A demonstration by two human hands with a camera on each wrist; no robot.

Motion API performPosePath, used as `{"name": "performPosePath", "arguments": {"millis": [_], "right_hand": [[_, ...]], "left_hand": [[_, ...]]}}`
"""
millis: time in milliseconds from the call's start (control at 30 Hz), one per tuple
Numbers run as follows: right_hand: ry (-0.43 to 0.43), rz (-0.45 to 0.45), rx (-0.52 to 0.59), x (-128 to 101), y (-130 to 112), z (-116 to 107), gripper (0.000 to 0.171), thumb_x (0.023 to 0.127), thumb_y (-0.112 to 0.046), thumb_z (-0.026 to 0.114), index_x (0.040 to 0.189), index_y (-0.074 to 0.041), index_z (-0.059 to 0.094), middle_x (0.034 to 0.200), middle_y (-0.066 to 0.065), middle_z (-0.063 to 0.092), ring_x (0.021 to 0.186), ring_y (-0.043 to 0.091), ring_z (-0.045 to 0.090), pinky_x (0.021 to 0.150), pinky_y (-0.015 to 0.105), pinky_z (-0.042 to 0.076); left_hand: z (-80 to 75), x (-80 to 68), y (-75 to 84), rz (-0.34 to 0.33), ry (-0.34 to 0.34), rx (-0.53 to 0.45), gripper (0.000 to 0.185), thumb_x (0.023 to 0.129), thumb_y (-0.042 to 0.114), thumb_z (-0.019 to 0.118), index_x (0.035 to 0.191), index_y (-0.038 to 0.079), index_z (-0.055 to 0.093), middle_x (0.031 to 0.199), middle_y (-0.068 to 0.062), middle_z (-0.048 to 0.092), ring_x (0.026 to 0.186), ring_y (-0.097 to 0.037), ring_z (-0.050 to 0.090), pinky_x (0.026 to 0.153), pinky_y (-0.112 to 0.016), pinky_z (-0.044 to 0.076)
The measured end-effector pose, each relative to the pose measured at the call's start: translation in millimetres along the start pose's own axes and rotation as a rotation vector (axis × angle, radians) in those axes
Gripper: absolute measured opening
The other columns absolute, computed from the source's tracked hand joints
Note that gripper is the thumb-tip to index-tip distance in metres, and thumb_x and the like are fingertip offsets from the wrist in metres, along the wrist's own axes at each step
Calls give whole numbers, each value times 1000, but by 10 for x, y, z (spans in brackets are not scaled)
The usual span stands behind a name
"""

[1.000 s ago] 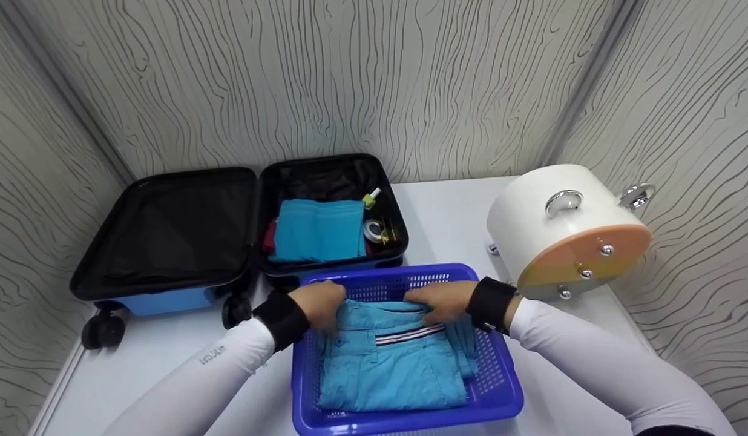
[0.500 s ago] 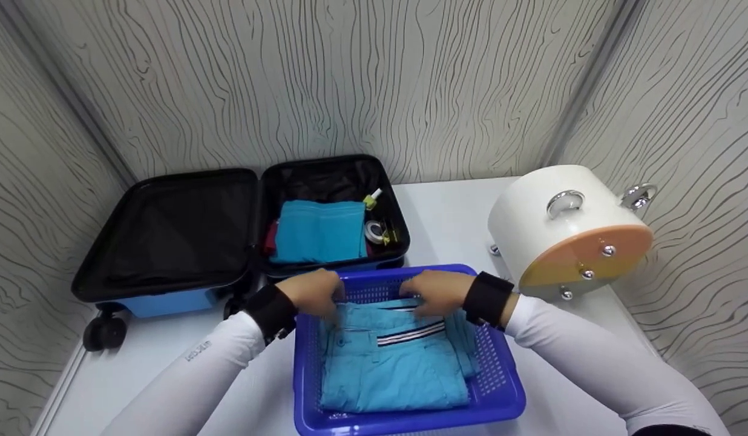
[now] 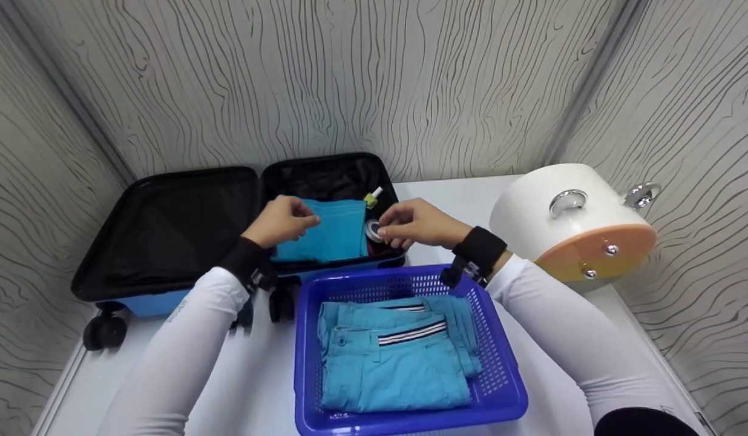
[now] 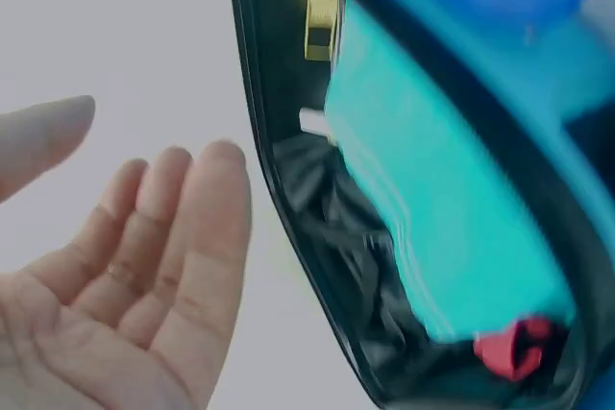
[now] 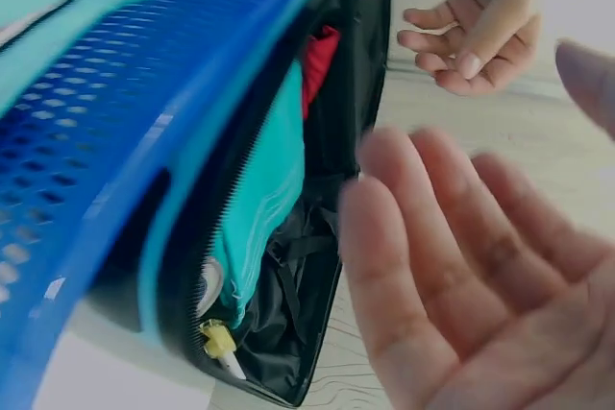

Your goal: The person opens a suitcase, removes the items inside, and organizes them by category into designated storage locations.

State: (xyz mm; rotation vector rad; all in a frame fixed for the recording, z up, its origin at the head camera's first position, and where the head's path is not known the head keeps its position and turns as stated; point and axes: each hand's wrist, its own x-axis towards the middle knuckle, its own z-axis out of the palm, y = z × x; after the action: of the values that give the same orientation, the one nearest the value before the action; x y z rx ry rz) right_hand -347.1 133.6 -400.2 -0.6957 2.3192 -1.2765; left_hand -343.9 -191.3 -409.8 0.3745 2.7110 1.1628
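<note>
1. The open black-lined blue hard-shell suitcase lies flat on the white tabletop. Its left half looks empty, though the dark lining makes the depths hard to read.
2. The left hand hovers over the folded turquoise cloth packed in the suitcase's right half. Its fingers are loose and apart, holding nothing; the left wrist view shows an open palm.
3. That cloth looks soft, light and floppy. I would judge it best taken by both folded edges or scooped from beneath, or it will sag and unfold.
4. A scrap of red fabric peeks out beside the cloth; most of it is buried, so I cannot tell what it is.
5. The right hand hangs above the small grey tape roll, fingers relaxed and spread, gripping nothing. Whether its fingertips touch the roll I cannot tell.
6. A small yellow-capped bottle lies at the far corner, partly hidden.
7. Nearer, the blue perforated plastic basket holds folded turquoise shorts with a striped waistband.
8. The white round drum-shaped case with chrome ring handles lies on its side at the right.
9. Both wrist views are blurred.
</note>
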Motion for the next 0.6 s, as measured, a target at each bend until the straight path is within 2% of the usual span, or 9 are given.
{"name": "performPosePath", "arguments": {"millis": [133, 200, 267, 333, 367, 433, 500, 533, 600], "right_hand": [[82, 95, 92, 271, -6, -29, 33, 106, -18, 72, 125, 7, 68, 92, 2, 78, 76, 12, 75, 65, 23, 61], [95, 147, 88, 400, 24, -27, 34, 105, -21, 72, 124, 8, 69, 87, 1, 76, 72, 11, 74, 62, 22, 60], [91, 204, 56, 516, 67, -18, 36, 105, -25, 73, 123, 7, 72, 85, 2, 76, 69, 10, 73, 62, 23, 60], [70, 254, 5, 606, 97, 2, 37, 104, -29, 74, 120, 5, 75, 83, 3, 74, 68, 11, 72, 63, 26, 60], [55, 272, -22, 652, 116, 15, 36, 104, -31, 75, 116, 4, 76, 82, 3, 73, 67, 11, 72, 64, 27, 60], [27, 295, -78, 733, 152, 46, 33, 103, -32, 76, 105, 0, 78, 77, 1, 70, 65, 12, 70, 63, 28, 59], [5, 302, -141, 804, 174, 81, 32, 102, -32, 76, 92, -3, 77, 72, 0, 67, 63, 13, 68, 63, 29, 57], [-1, 307, -176, 839, 185, 102, 32, 102, -32, 77, 86, -5, 76, 71, 0, 67, 63, 14, 68, 62, 29, 57], [-5, 315, -255, 904, 197, 147, 34, 101, -33, 78, 77, -8, 73, 70, 0, 67, 63, 15, 68, 60, 28, 56]], "left_hand": [[-94, 147, -160, -101, 0, 28, 50, 108, 30, 67, 140, -10, 62, 128, -28, 72, 105, -36, 76, 94, -45, 64], [-105, 228, -247, -145, -28, 55, 45, 108, 31, 66, 129, -10, 66, 109, -21, 76, 87, -27, 75, 84, -38, 63], [-105, 306, -319, -191, -65, 75, 39, 108, 33, 66, 112, -6, 66, 85, -11, 67, 67, -17, 63, 68, -31, 56], [-95, 372, -362, -243, -108, 97, 40, 108, 33, 66, 113, -6, 60, 86, -9, 60, 63, -12, 49, 61, -27, 46], [-90, 398, -371, -272, -137, 108, 43, 108, 34, 65, 119, -7, 58, 92, -12, 62, 65, -15, 52, 61, -28, 45], [-83, 430, -368, -315, -190, 140, 64, 109, 34, 62, 147, -14, 46, 129, -28, 64, 86, -25, 66, 72, -31, 55], [-77, 450, -342, -340, -241, 202, 81, 109, 35, 59, 163, -15, 26, 162, -34, 42, 117, -35, 66, 91, -38, 58], [-77, 458, -329, -346, -269, 234, 82, 110, 36, 57, 165, -14, 22, 170, -33, 33, 131, -40, 61, 101, -42, 57], [-81, 476, -313, -354, -318, 290, 81, 110, 37, 55, 165, -13, 24, 171, -32, 32, 145, -42, 53, 115, -46, 51]]}}
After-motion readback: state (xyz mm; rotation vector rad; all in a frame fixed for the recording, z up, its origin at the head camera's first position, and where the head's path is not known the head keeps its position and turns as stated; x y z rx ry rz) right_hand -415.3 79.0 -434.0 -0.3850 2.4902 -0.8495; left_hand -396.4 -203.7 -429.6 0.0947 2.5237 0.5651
